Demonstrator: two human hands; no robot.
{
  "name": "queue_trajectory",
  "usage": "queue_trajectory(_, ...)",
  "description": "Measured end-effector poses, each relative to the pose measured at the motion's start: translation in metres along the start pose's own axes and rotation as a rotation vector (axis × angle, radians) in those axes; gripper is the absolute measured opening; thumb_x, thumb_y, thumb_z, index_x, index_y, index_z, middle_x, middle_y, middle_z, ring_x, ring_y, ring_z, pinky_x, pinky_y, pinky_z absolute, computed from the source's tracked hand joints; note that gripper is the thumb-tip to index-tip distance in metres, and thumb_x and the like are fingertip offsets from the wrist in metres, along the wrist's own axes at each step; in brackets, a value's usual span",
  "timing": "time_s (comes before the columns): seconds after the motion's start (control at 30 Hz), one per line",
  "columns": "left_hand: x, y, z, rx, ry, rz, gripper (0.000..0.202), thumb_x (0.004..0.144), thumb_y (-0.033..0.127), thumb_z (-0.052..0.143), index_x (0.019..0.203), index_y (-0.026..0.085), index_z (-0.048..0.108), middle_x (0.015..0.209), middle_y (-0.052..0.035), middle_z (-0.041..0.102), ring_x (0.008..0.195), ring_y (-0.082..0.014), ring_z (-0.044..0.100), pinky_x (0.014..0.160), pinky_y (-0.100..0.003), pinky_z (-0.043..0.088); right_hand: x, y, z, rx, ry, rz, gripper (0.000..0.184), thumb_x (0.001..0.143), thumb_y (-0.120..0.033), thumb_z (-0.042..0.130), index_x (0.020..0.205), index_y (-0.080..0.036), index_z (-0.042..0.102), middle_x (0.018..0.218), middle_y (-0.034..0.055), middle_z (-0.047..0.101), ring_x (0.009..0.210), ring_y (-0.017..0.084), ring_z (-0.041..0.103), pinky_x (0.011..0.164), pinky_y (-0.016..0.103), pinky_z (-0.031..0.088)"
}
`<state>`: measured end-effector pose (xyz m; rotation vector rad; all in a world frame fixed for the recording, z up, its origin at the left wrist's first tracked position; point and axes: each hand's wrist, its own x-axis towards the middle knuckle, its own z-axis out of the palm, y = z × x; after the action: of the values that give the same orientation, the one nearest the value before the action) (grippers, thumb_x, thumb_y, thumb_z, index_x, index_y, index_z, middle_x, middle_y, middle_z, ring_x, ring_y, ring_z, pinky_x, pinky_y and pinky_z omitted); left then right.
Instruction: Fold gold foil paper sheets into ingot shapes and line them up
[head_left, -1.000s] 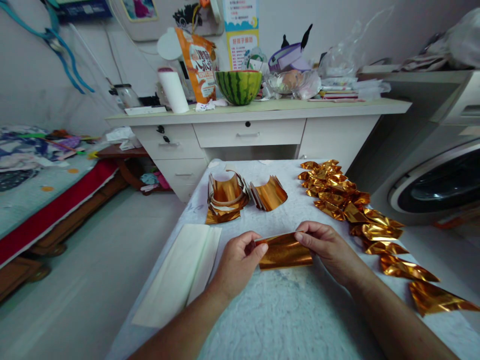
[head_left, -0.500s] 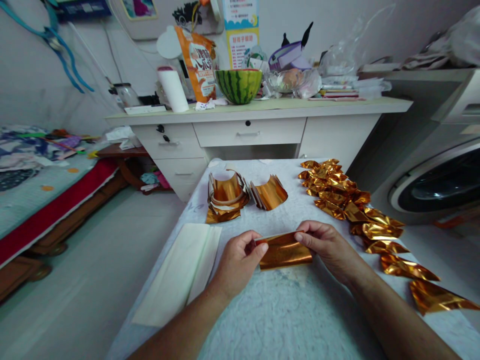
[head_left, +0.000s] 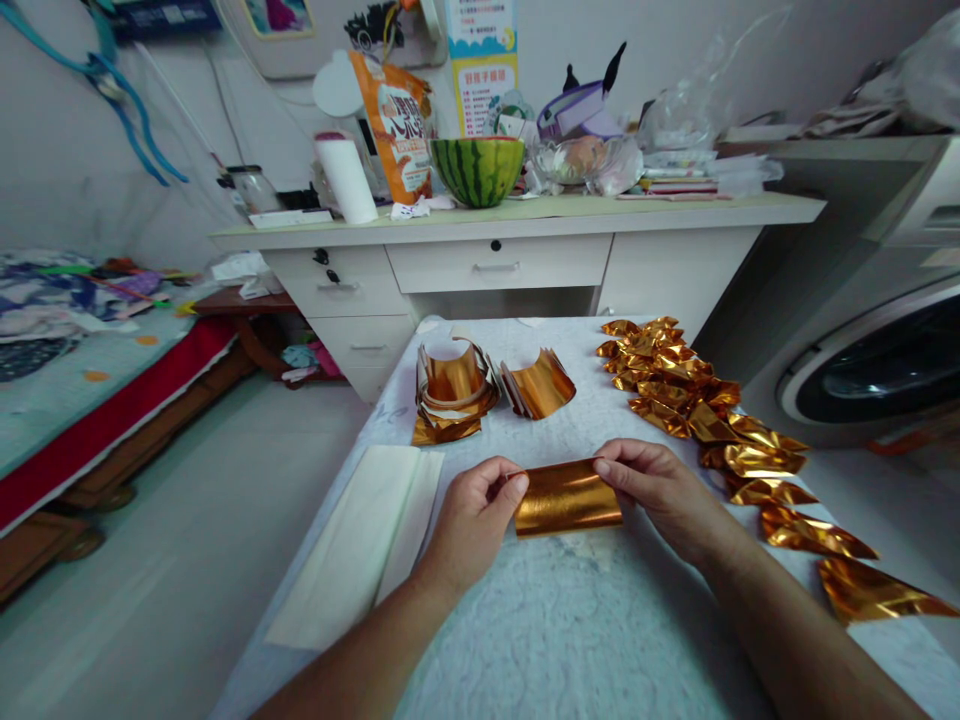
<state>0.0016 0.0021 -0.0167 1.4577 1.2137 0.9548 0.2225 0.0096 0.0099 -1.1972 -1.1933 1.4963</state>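
A shiny gold foil sheet [head_left: 568, 498] is stretched between my two hands just above the cloth-covered table. My left hand [head_left: 480, 520] pinches its upper left corner between thumb and fingers. At the upper right corner, my right hand [head_left: 660, 495] has a similar pinch. The sheet curves downward, gold face toward me. Beyond my hands stand a curled stack of gold foil sheets [head_left: 454, 385] and a smaller curled stack [head_left: 541, 386]. Folded gold foil pieces [head_left: 761, 462] lie in a row down the table's right side.
White paper sheets [head_left: 352, 545] lie on the table [head_left: 540, 640] at left. Behind it stands a white desk [head_left: 499, 262] bearing a cut watermelon [head_left: 478, 172], an orange snack bag [head_left: 397, 130] and a paper roll [head_left: 346, 178]. A washing machine [head_left: 885, 300] is at right, a bed [head_left: 112, 400] at left.
The foil's upper edge, which was curled toward me and showed a pale strip, has unrolled, so more of the gold face shows. Both hands stay in nearly the same place.
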Motion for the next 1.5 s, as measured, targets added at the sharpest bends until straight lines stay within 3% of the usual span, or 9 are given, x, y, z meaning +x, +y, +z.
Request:
queue_trajectory(0.73,0.0002,0.0016,-0.0005,-0.016,0.024,0.007,0.023,0.089,0.037,0.056,0.081,0.016,0.06,0.071,0.0013,0.055,0.067,-0.013,0.052,0.061,-0.023,0.038,-0.0001,-0.0012,0.0003,-0.01,-0.005,-0.023,0.031,0.068,-0.048,0.079,0.067,-0.019,0.067,0.058,-0.0035,0.053,0.054,0.01,0.041,0.053,0.024,0.032)
queue_trajectory(1.0,0.0005,-0.0031,0.0002,-0.11,0.061,0.03,0.015,0.087,0.033,0.059,0.09,0.018,0.058,0.07,0.0032,0.054,0.065,-0.0117,0.051,0.061,-0.023,0.037,0.0023,0.0038,-0.0011,-0.008,-0.011,-0.01,0.032,0.069,-0.047,0.079,0.069,-0.017,0.067,0.06,-0.0036,0.055,0.055,0.009,0.042,0.053,0.023,0.03)
queue_trajectory(1.5,0.0,0.0013,-0.0001,-0.081,0.061,0.017,0.019,0.088,0.035,0.058,0.082,0.017,0.057,0.071,0.0024,0.054,0.067,-0.012,0.05,0.061,-0.023,0.038,0.0008,0.0021,0.0001,-0.024,-0.008,-0.015,0.033,0.069,-0.047,0.078,0.068,-0.017,0.066,0.058,-0.004,0.054,0.054,0.009,0.041,0.052,0.022,0.03)
